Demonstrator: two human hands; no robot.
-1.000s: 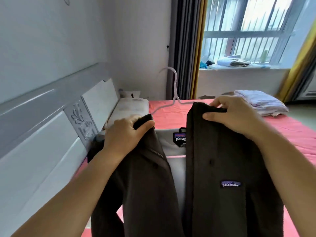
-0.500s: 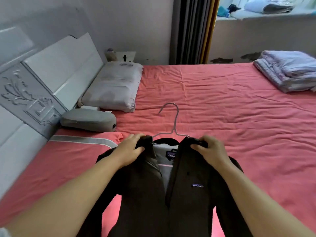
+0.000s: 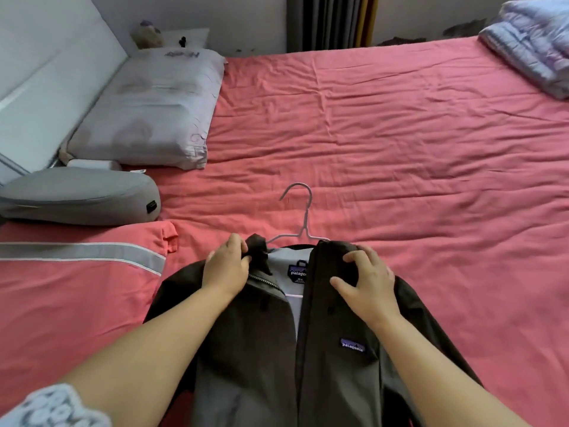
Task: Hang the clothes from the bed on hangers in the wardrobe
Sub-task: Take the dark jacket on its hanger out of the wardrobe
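A dark brown jacket (image 3: 335,349) is laid flat on the pink bed sheet (image 3: 385,155), front side up, front opening parted so the pale lining and neck label are seen. A thin metal hanger (image 3: 303,220) is seated inside the jacket at the shoulders; its hook and neck stick out past the collar and lie on the sheet, hook curving left.

The left hand (image 3: 226,269) is placed on the jacket's left collar edge. A bunch of collar fabric is pinched between curled fingers and thumb. The right hand (image 3: 368,278) is set on the right shoulder and collar. Its fingers are spread and bent, fingertips pressed into the fabric, thumb out to the side; a closed grip on the cloth cannot be made out.

A white lace sleeve (image 3: 52,408) is seen at the lower left corner.

A pale pillow (image 3: 147,112) is lying at the head of the bed, against the white headboard (image 3: 46,72). A grey cushion (image 3: 77,195) is beside it, nearer the camera. A folded pink quilt (image 3: 77,272) with a grey stripe is left of the jacket, just touching its sleeve. A folded light blanket (image 3: 535,44) is sat at the far right corner of the bed. Dark curtains (image 3: 329,20) are hung behind the bed.
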